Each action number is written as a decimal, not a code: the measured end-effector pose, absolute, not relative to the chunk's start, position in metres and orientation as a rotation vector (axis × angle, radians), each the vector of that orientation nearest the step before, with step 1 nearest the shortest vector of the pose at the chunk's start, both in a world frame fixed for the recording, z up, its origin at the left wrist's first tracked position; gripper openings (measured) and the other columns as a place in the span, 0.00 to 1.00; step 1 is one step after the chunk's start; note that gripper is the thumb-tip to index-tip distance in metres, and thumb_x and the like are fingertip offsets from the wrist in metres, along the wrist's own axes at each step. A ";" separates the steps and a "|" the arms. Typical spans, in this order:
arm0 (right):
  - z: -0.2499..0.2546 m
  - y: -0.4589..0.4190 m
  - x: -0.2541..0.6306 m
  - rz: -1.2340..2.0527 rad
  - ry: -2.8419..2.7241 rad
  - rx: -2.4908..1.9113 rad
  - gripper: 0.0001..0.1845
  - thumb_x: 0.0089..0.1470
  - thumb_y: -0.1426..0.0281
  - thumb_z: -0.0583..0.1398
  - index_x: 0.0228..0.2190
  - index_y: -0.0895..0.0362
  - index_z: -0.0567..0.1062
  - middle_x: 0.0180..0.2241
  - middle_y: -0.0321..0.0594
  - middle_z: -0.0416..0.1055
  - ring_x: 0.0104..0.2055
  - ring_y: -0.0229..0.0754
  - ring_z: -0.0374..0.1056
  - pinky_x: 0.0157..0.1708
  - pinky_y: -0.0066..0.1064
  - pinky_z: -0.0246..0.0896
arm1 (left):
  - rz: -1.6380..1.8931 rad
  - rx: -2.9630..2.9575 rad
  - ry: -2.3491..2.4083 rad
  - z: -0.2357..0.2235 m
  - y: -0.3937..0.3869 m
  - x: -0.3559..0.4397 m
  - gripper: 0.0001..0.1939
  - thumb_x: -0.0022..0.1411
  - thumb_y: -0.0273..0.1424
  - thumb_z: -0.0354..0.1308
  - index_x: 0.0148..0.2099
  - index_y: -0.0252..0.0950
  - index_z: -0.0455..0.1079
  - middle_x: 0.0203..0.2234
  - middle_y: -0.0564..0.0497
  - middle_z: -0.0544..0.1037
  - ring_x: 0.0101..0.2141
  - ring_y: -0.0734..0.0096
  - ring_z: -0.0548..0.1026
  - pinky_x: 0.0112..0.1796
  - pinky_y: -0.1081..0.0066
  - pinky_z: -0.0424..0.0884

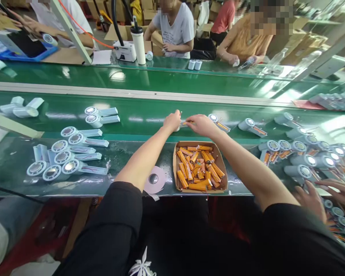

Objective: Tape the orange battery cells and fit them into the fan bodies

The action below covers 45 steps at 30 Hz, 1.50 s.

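My left hand point(172, 120) is closed around a light-blue round-headed housing, mostly hidden beneath the fingers. Its handle points toward my right hand point(201, 125), whose fingers pinch at an orange-wrapped battery lying along that handle. How far the battery sits inside cannot be made out. Below both hands, a cardboard box point(174, 168) holds many orange batteries point(199, 168) with thin wires. A roll of pale tape point(158, 180) lies left of the box. Just right of my right hand, another housing point(213, 118) has orange in its open handle.
Housings with open handles point(71, 165) are grouped at left; many with orange batteries point(299, 146) stand at right. Another person's hands point(312, 199) work at the lower right. A raised pale rail point(149, 93) crosses behind the green belt. Co-workers sit across it, near a white tumbler point(138, 46).
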State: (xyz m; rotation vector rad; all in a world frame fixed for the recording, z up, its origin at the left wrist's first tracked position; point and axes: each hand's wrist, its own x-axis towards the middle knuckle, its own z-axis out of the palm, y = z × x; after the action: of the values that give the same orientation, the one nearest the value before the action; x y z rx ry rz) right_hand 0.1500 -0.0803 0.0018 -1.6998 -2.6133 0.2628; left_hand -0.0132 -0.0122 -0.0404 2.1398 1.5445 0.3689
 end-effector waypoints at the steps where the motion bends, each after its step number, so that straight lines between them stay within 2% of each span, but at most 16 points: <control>1: 0.006 -0.097 0.150 0.269 -2.577 -1.695 0.19 0.73 0.63 0.54 0.50 0.55 0.83 0.47 0.47 0.84 0.48 0.49 0.78 0.49 0.35 0.67 | 0.385 2.136 1.557 -0.035 -0.021 -0.018 0.24 0.76 0.29 0.47 0.69 0.29 0.61 0.54 0.32 0.81 0.55 0.50 0.79 0.55 0.57 0.71; 3: 0.004 -0.135 0.145 0.279 -2.613 -1.735 0.18 0.73 0.62 0.55 0.46 0.55 0.84 0.42 0.46 0.84 0.44 0.48 0.78 0.45 0.33 0.66 | 0.469 2.166 1.521 -0.030 -0.051 -0.038 0.29 0.75 0.31 0.51 0.73 0.31 0.56 0.59 0.34 0.78 0.59 0.51 0.76 0.58 0.57 0.71; 5: -0.007 -0.166 0.135 0.243 -2.708 -1.789 0.17 0.72 0.62 0.56 0.46 0.57 0.83 0.42 0.50 0.84 0.46 0.51 0.78 0.46 0.35 0.66 | 0.630 2.226 1.421 -0.034 -0.096 -0.070 0.27 0.73 0.33 0.54 0.71 0.35 0.61 0.62 0.39 0.77 0.62 0.55 0.74 0.61 0.58 0.69; 9: -0.025 -0.186 0.118 0.200 -2.739 -1.783 0.15 0.70 0.68 0.58 0.51 0.60 0.81 0.48 0.55 0.82 0.56 0.55 0.74 0.52 0.37 0.63 | 0.731 2.326 1.221 -0.062 -0.197 -0.156 0.15 0.74 0.37 0.54 0.52 0.38 0.79 0.49 0.44 0.84 0.55 0.56 0.78 0.60 0.55 0.73; 11: -0.025 -0.180 0.115 0.230 -2.737 -1.771 0.15 0.69 0.70 0.58 0.51 0.58 0.81 0.49 0.53 0.82 0.55 0.54 0.75 0.52 0.37 0.63 | 0.552 2.433 1.109 -0.075 -0.233 -0.193 0.15 0.70 0.38 0.60 0.54 0.40 0.79 0.52 0.45 0.83 0.59 0.52 0.76 0.62 0.52 0.73; 15: -0.007 -0.174 0.113 0.236 -2.682 -1.827 0.15 0.67 0.72 0.58 0.48 0.59 0.83 0.48 0.54 0.83 0.52 0.54 0.76 0.49 0.36 0.64 | 0.267 2.611 1.028 -0.083 -0.269 -0.224 0.26 0.61 0.31 0.69 0.61 0.45 0.75 0.65 0.46 0.74 0.68 0.47 0.65 0.64 0.48 0.72; 18: 0.008 -0.202 0.105 0.274 -2.430 -1.813 0.17 0.70 0.68 0.56 0.52 0.58 0.81 0.49 0.53 0.82 0.49 0.52 0.77 0.49 0.37 0.66 | 0.428 2.695 1.098 -0.072 -0.281 -0.218 0.22 0.63 0.28 0.67 0.59 0.40 0.75 0.60 0.43 0.77 0.65 0.46 0.68 0.62 0.47 0.74; 22: -0.004 -0.278 0.078 1.107 -1.966 -1.356 0.28 0.64 0.54 0.64 0.59 0.55 0.76 0.54 0.47 0.81 0.33 0.40 0.75 0.37 0.32 0.71 | 0.923 2.705 1.223 -0.052 -0.296 -0.206 0.21 0.65 0.32 0.66 0.58 0.35 0.70 0.55 0.38 0.78 0.66 0.40 0.65 0.62 0.41 0.72; 25: -0.023 -0.325 0.056 1.813 -1.898 -1.005 0.24 0.62 0.52 0.65 0.48 0.58 0.83 0.42 0.44 0.84 0.24 0.35 0.71 0.26 0.27 0.67 | 1.125 2.709 1.263 -0.044 -0.294 -0.216 0.22 0.62 0.26 0.65 0.58 0.38 0.69 0.54 0.40 0.79 0.70 0.38 0.60 0.64 0.36 0.68; 27: -0.027 -0.336 0.054 2.056 -2.074 -0.747 0.18 0.65 0.56 0.64 0.39 0.58 0.85 0.35 0.41 0.84 0.23 0.35 0.71 0.26 0.27 0.66 | 1.229 2.673 1.379 -0.044 -0.286 -0.232 0.25 0.63 0.23 0.63 0.61 0.39 0.68 0.55 0.40 0.79 0.70 0.38 0.61 0.64 0.35 0.68; 31: -0.014 -0.312 0.072 1.642 -2.347 -0.889 0.13 0.63 0.59 0.67 0.39 0.55 0.87 0.34 0.39 0.84 0.33 0.40 0.77 0.37 0.28 0.67 | 1.338 2.573 1.614 -0.043 -0.279 -0.246 0.26 0.64 0.24 0.64 0.63 0.39 0.69 0.55 0.39 0.78 0.69 0.38 0.65 0.64 0.37 0.70; 34: -0.003 -0.291 0.074 1.320 -2.235 -1.223 0.24 0.59 0.53 0.70 0.50 0.56 0.85 0.34 0.39 0.83 0.34 0.42 0.76 0.38 0.30 0.67 | 1.340 2.704 1.469 -0.039 -0.289 -0.224 0.24 0.63 0.23 0.64 0.60 0.40 0.71 0.50 0.42 0.80 0.66 0.40 0.68 0.64 0.38 0.71; 36: -0.004 -0.291 0.064 1.347 -2.217 -1.211 0.27 0.60 0.50 0.69 0.49 0.58 0.85 0.30 0.38 0.82 0.30 0.40 0.74 0.34 0.29 0.66 | 1.332 2.770 1.351 -0.038 -0.295 -0.206 0.23 0.64 0.21 0.62 0.60 0.40 0.72 0.48 0.44 0.81 0.65 0.43 0.71 0.64 0.39 0.72; 40: -0.020 -0.314 0.048 1.740 -2.243 -0.786 0.30 0.68 0.47 0.59 0.34 0.59 0.86 0.23 0.38 0.77 0.25 0.37 0.71 0.31 0.26 0.65 | 1.376 2.705 1.393 -0.035 -0.296 -0.202 0.26 0.66 0.19 0.60 0.64 0.39 0.70 0.51 0.42 0.81 0.67 0.43 0.69 0.63 0.44 0.75; 42: -0.027 -0.321 0.049 1.819 -2.227 -0.692 0.29 0.65 0.46 0.62 0.36 0.59 0.85 0.25 0.38 0.79 0.27 0.37 0.73 0.32 0.26 0.67 | 1.417 2.682 1.465 -0.032 -0.293 -0.210 0.27 0.67 0.20 0.62 0.66 0.38 0.69 0.52 0.41 0.80 0.68 0.43 0.68 0.63 0.46 0.76; 45: -0.026 -0.321 0.052 1.623 -1.931 -1.057 0.30 0.57 0.45 0.69 0.46 0.58 0.83 0.29 0.37 0.80 0.26 0.37 0.72 0.30 0.26 0.66 | 1.395 2.802 1.332 -0.026 -0.295 -0.209 0.25 0.67 0.18 0.61 0.63 0.38 0.71 0.49 0.44 0.82 0.69 0.46 0.66 0.65 0.45 0.73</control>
State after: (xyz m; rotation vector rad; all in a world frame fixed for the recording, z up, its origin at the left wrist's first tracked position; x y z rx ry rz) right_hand 0.0519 -0.3205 -0.0257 -1.0575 -1.9313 1.6234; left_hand -0.2087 -0.2950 -0.0260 2.8017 1.3324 1.3954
